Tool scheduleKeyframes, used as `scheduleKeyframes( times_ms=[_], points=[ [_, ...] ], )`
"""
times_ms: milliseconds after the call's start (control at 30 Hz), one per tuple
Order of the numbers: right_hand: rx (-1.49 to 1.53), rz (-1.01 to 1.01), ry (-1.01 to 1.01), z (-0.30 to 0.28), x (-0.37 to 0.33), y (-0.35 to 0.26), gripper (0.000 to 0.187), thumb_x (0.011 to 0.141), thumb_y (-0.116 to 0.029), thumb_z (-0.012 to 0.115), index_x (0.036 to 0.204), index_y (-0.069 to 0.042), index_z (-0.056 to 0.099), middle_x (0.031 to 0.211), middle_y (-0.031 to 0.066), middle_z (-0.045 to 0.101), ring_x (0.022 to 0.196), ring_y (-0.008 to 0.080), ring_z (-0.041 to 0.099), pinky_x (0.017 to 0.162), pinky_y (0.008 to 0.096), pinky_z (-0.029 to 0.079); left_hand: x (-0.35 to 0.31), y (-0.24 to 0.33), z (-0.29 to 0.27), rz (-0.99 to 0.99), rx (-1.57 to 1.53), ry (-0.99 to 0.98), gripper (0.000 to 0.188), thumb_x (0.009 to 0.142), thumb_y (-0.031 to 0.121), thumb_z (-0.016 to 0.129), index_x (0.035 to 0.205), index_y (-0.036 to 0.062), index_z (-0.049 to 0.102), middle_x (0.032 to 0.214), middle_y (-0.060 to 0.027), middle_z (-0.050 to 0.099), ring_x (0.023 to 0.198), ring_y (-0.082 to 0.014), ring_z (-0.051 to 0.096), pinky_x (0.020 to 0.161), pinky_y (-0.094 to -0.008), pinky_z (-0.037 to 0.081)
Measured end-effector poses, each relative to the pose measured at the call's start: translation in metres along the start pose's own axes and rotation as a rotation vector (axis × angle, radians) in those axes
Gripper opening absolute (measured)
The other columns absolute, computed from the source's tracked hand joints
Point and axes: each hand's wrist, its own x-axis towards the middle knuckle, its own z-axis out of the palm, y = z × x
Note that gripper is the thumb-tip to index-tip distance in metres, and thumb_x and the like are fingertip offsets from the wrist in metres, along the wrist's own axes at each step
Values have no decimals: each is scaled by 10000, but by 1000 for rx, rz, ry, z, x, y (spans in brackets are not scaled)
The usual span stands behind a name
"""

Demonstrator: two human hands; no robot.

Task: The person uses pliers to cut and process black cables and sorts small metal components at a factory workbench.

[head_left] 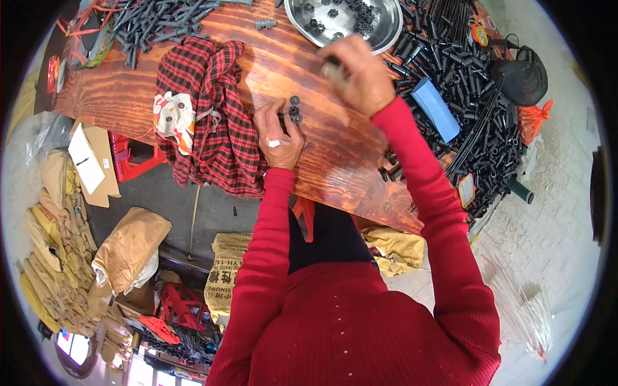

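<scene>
My left hand (282,136) rests on the wooden table with its fingers curled. A small dark piece shows between the thumb and fingers, and a white strip is wrapped round one finger. Just beside the fingertips lie a few small black ribbed round parts (294,109). My right hand (364,78) is lifted over the table, near the rim of a metal bowl (307,35). Motion blurs its bent fingers; a dark thing shows among them, its kind unclear. Inside the bowl are several black ribbed round parts (364,18).
A red-and-black checked cloth (212,116) hangs over the table's near edge. Grey plastic pieces (161,26) are heaped at the far left. Black tubular parts (479,122) pile up on the right, around a blue block (436,109). Sacks (135,248) stand below.
</scene>
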Motion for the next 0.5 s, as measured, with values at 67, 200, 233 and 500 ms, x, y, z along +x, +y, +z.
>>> scheduleKeyframes(
  times_ms=[67,200,233,500],
  points=[
    [-79,-46,167,-24,19,8,223,845,-129,696,1066,-127,670,1055,98,600,829,207,634,692,314,541,1,2,-3,8,-7,3,353,823,-20,594,1176,2,583,1095,-175,550,1011,-355,557,880,-433,471],
    [-122,-2,259,-22,22,20,253,813,-122,725,1065,-138,697,1076,97,610,867,225,642,728,338,542,0,-3,-4,3,-62,17,445,792,-34,563,1236,-16,532,1132,-189,541,1012,-354,557,864,-428,481],
    [-121,-2,258,-14,16,18,253,813,-122,725,1065,-138,697,1076,97,610,867,225,642,728,338,542,0,-3,-4,2,-62,17,445,792,-34,563,1236,-16,532,1132,-189,541,1012,-354,557,864,-428,481],
    [73,-85,-232,70,-41,-17,218,803,-211,716,1008,-143,685,1042,84,600,930,306,624,758,405,519,-1,1,-4,-44,-47,-22,479,792,12,552,1269,3,503,1153,-207,521,1035,-388,548,869,-424,496]
  ],
)
